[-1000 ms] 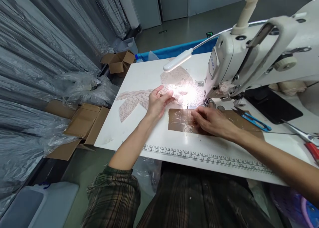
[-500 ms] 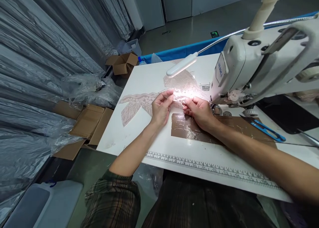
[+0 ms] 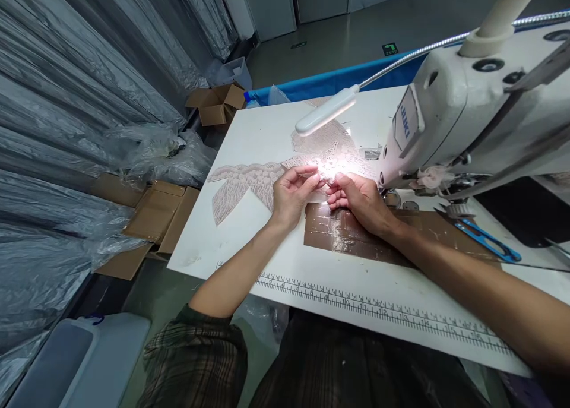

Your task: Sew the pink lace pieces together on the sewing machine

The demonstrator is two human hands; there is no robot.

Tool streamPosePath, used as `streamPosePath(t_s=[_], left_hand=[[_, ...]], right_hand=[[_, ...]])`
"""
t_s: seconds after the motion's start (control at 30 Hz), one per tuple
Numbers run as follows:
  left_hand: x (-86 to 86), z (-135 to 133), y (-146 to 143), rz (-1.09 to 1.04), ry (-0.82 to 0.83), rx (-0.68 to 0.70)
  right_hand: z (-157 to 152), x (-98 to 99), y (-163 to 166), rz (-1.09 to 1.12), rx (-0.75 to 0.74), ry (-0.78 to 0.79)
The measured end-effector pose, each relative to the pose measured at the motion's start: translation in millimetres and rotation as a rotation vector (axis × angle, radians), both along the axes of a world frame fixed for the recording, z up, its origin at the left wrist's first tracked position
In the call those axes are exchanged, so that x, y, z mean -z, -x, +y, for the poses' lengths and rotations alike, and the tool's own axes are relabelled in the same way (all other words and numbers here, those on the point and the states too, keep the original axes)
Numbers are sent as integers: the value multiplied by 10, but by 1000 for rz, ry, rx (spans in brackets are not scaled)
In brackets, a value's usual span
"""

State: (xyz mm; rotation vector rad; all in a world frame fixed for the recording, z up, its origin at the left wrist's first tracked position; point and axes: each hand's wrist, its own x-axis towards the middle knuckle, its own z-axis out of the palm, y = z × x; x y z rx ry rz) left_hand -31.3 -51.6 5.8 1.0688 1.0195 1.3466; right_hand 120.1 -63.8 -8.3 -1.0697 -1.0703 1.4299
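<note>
A pale pink lace piece (image 3: 249,182) lies spread on the white sewing table (image 3: 267,141), running from the left toward the needle area. My left hand (image 3: 291,194) and my right hand (image 3: 360,200) meet over it under the glare of the lamp (image 3: 327,110). Both hands have their fingers curled, pinching the lace edge between them. The white sewing machine (image 3: 467,111) stands just right of my hands. The bright light washes out the exact spot my fingertips hold.
A brown taped patch (image 3: 356,236) covers the table by my right wrist. Blue thread snips (image 3: 487,242) lie to the right. A printed ruler (image 3: 378,310) runs along the front edge. Cardboard boxes (image 3: 155,218) and plastic-wrapped rolls (image 3: 66,99) crowd the floor at left.
My right hand left the brown patch and moved left and up to the lace. My left hand went from lying flat to pinching. Both hands now meet under the lamp.
</note>
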Motion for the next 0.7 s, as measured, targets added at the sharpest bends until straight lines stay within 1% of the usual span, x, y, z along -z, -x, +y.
streamPosePath(t_s=[0.13, 0.23, 0.37, 0.6, 0.7], left_hand=[[-23, -10, -14, -5, 17, 1], [-14, -1, -12, -16, 43, -7], [2, 5, -2, 3, 69, 17], [5, -13, -7, 64, 2, 29], [14, -19, -13, 104, -17, 14]], right_hand=[[-9, -15, 23, -59, 17, -36], [-12, -18, 38, -62, 23, -43], [-18, -13, 33, -77, 30, -57], [-15, 1, 48, -69, 33, -62], [-17, -12, 59, -94, 50, -74]])
